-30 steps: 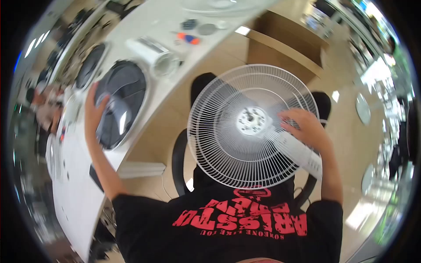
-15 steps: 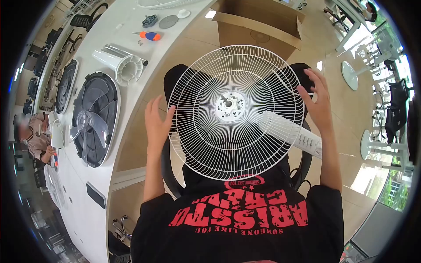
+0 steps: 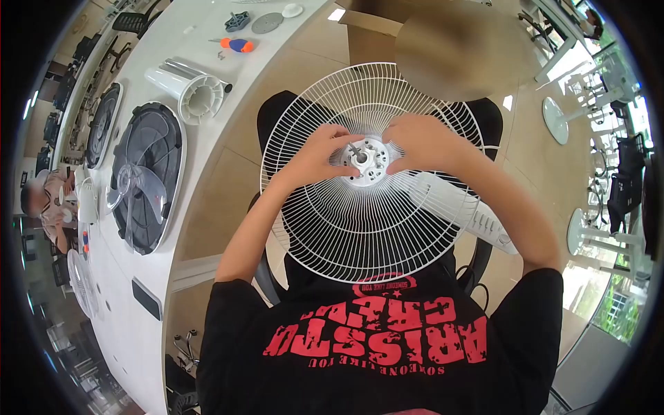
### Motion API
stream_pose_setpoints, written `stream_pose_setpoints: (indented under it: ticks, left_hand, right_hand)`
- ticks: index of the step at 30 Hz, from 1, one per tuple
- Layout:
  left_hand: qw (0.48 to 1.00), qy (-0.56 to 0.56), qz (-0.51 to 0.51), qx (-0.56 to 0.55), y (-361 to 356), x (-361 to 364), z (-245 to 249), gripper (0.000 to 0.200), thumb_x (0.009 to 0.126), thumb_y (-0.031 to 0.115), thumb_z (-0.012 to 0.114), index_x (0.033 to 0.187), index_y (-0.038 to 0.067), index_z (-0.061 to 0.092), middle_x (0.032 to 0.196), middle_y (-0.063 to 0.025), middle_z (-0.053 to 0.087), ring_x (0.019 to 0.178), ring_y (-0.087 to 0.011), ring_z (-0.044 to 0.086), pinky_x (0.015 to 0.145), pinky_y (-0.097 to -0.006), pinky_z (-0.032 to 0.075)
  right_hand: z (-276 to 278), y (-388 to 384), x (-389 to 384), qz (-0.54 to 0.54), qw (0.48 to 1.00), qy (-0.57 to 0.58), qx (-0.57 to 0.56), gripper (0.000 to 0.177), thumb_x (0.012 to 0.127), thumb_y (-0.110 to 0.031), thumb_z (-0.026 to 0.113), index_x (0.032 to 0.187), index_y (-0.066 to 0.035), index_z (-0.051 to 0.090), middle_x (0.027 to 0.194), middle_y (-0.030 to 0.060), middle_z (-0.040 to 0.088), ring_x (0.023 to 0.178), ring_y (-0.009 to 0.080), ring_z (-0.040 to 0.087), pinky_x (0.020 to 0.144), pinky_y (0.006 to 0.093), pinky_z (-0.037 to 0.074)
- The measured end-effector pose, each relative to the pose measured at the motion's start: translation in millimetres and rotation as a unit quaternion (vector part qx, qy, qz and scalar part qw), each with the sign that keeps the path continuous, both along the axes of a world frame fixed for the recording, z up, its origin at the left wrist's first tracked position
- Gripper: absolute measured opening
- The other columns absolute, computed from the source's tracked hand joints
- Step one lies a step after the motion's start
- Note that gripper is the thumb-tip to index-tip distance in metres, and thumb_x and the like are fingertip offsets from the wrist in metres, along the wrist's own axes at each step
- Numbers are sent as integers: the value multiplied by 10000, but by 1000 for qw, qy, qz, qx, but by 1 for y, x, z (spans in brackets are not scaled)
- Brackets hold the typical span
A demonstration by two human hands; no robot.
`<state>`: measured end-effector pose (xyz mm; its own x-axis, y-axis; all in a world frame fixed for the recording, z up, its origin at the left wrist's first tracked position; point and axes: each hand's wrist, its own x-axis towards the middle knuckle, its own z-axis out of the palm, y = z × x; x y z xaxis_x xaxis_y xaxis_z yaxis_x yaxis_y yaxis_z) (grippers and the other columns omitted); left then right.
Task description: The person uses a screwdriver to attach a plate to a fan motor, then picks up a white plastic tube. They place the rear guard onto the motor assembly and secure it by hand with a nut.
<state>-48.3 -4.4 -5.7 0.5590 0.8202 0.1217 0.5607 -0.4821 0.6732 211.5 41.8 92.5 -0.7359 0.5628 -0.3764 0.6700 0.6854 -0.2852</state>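
Observation:
A white wire fan guard [image 3: 360, 221] lies face up on my lap, mounted on the fan's motor body [image 3: 463, 207], which sticks out to the right beneath it. At its middle sits a white round hub [image 3: 365, 158] with a short metal shaft. My left hand [image 3: 315, 153] rests on the guard with its fingertips at the hub's left edge. My right hand [image 3: 418, 142] presses on the hub's right edge. Both hands pinch around the hub; nothing loose is visible in either.
A white table [image 3: 207, 62] curves along the left. On it lie a clear fan blade [image 3: 135, 190] on a dark guard [image 3: 149, 176], a white stand base [image 3: 190, 93], a screwdriver [image 3: 237, 45] and small round parts [image 3: 266, 23]. A cardboard box [image 3: 377, 28] stands ahead. Another person [image 3: 48, 207] sits far left.
My left hand left the dark guard on the table and came over to the white guard. Both hands then moved from the guard's rim inward to its hub.

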Motion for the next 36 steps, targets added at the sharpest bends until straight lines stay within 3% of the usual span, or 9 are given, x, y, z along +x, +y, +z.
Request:
stream_pose_setpoints:
  ticks: [3,4,7,9,11,18,27,36]
  left_hand:
    - [999,-34,-20,15,2,2,-13,648,756,330,878,1335,118,679,1201,-109,600,1165,-293,547,1037,-420,440]
    - [999,-38,-10,-26,1,5,-11,639,751,319,873,1314,90,676,1239,-118,602,1164,-311,552,1030,-426,440]
    - [996,-53,-34,68,9,3,-26,621,748,310,863,1283,64,663,1267,-131,602,1156,-342,554,1007,-436,446]
    - [996,-35,-42,71,10,3,-18,622,742,322,856,1259,53,640,1283,-144,602,1153,-368,552,991,-446,448]
    - [994,6,-57,96,15,4,-12,646,736,355,854,1256,47,626,1270,-152,603,1158,-373,550,990,-453,446]
    - [992,11,-74,103,14,6,-2,682,759,412,847,1253,6,607,1170,-166,588,1083,-365,556,967,-445,454]
    - [986,49,-90,129,9,8,5,655,784,459,814,1197,-8,612,1049,-148,572,976,-345,529,890,-436,456]
    - [982,17,-106,158,14,8,-2,643,816,500,790,1159,-14,615,980,-139,573,925,-334,530,838,-437,458]
  right_hand:
    - [-32,1,-14,37,998,-17,39,550,743,-429,858,1123,-58,713,1033,67,655,1049,286,622,883,413,525]
    - [-40,0,-13,26,998,16,58,562,710,-468,867,1081,-71,727,990,72,646,1032,288,624,872,416,529]
    - [-57,-4,-7,49,981,135,128,571,692,-527,867,1008,-64,757,959,123,693,969,342,668,809,457,555]
    - [-69,-6,-14,16,985,131,108,571,691,-536,862,999,-66,760,968,131,713,1001,346,672,812,456,560]
    - [-79,-3,-26,-15,992,78,99,517,696,-503,864,957,-68,767,969,141,725,1021,345,678,823,458,562]
    - [-81,-2,-25,74,983,75,147,441,786,-428,802,926,-15,736,1000,92,686,1028,284,641,770,413,559]
    - [-92,-16,-23,73,971,122,191,379,811,-331,788,973,3,712,959,100,659,976,273,648,744,396,551]
    - [-99,-17,-25,39,973,128,189,291,781,-250,804,944,-19,739,1000,105,657,964,297,671,751,434,561]
